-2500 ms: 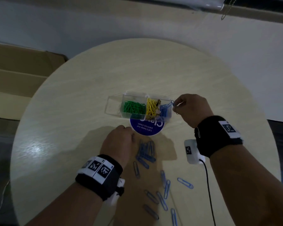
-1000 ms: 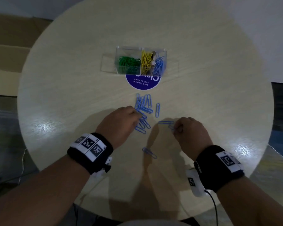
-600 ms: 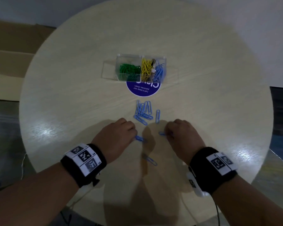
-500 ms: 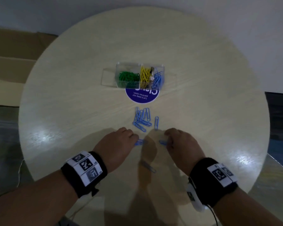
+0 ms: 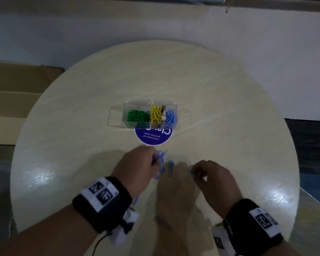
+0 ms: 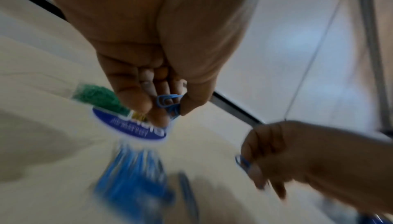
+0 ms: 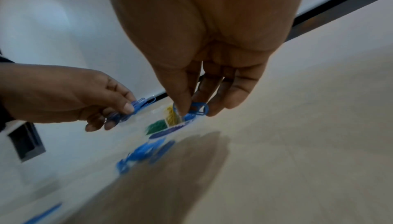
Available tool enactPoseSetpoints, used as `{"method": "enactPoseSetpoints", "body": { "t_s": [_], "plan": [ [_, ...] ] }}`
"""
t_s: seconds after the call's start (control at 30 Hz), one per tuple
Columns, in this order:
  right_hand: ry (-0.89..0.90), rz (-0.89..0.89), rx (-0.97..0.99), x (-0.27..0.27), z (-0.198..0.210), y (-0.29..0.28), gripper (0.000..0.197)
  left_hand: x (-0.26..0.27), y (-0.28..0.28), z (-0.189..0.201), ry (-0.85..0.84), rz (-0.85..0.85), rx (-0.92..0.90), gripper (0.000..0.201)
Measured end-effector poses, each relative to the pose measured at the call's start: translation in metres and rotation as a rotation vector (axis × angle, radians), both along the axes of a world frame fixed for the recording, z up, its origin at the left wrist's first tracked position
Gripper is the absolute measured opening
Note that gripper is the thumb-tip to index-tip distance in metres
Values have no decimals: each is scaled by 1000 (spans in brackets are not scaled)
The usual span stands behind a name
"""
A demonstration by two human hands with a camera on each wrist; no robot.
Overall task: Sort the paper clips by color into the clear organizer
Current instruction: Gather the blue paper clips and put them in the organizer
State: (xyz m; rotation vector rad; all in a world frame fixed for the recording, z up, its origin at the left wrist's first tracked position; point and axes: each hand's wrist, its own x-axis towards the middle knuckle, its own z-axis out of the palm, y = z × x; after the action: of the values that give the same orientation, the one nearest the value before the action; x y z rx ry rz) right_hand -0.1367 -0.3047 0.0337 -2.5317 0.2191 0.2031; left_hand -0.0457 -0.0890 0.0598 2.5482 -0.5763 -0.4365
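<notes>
Hidden or unclear: the loose blue paper clips by the left hand overlap in a blurred cluster in every view, so their number cannot be told; the wrist views smear them into streaks. One more clip near the table's front edge lies in shadow and its colour is hard to make out.
Left hand: fingers curled, thumb and fingertips pinching a small bunch of blue clips; how many cannot be told.
Right hand: thumb and forefinger pinching a blue paper clip, the other fingers loosely extended; whether it is one clip or two cannot be told.
Counts: two hands; one clear plastic organizer with three filled compartments; one single blue clip lying alone between the hands.
Organizer contents: green paper clips in the left compartment, yellow paper clips in the middle, blue paper clips in the right; a small dark and white item between yellow and blue is too small to identify.
Organizer place: mid-table, well beyond the hands, its near edge over a round blue sticker with white lettering.
Surroundings: round pale wood-grain table; brown cardboard past its left rim; black wristbands with square printed markers on both wrists.
In the way: the hands and their shadows cover part of the loose clips.
</notes>
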Motion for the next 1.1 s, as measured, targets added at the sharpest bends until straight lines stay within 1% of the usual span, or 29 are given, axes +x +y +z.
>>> {"method": "enactPoseSetpoints", "body": {
  "t_s": [0.07,0.13,0.2,0.3,0.4,0.5,0.53,0.6,0.67,0.73,0.8,0.83,0.9,0.93,1.0,1.03,1.1],
  "plan": [
    [-62,-49,9,14,5,-9,8,28,-14,12,-20,112,-136,11],
    [-99,-96,36,28,11,-14,9,53,-30,19,-24,188,-222,12],
    [-125,-124,58,40,16,-19,8,76,-42,20,-25,226,-217,15],
    [-122,-156,90,54,20,-22,7,99,-60,11,-30,217,-176,21],
    [-108,-179,137,66,21,-21,8,107,-66,-2,4,243,-216,25],
    [-127,-209,179,83,20,-18,9,105,-58,-9,18,353,-335,31],
    [-131,-216,196,91,21,-17,9,103,-52,-8,14,386,-359,31],
    [-139,-230,244,111,21,-12,11,94,-39,-4,-3,427,-378,25],
    [-163,-249,293,133,22,-6,12,81,-24,2,-29,418,-358,19],
    [-141,-258,343,150,22,3,11,65,-8,3,-26,383,-306,16],
    [-109,-260,376,158,21,6,10,46,12,-3,-21,340,-184,12],
    [-122,-278,382,156,20,6,12,36,22,-8,-16,323,-126,8],
    [-148,-322,344,142,19,3,12,13,41,-16,8,283,-14,5],
    [-137,-315,277,130,18,3,12,0,49,-20,33,257,48,10],
    [-25,-247,141,100,10,9,20,-29,60,-28,86,206,139,21],
    [55,-201,110,86,5,16,26,-41,61,-32,88,178,158,24],
    [187,-94,51,63,-8,33,33,-63,64,-39,70,128,160,22]
  ]
}}
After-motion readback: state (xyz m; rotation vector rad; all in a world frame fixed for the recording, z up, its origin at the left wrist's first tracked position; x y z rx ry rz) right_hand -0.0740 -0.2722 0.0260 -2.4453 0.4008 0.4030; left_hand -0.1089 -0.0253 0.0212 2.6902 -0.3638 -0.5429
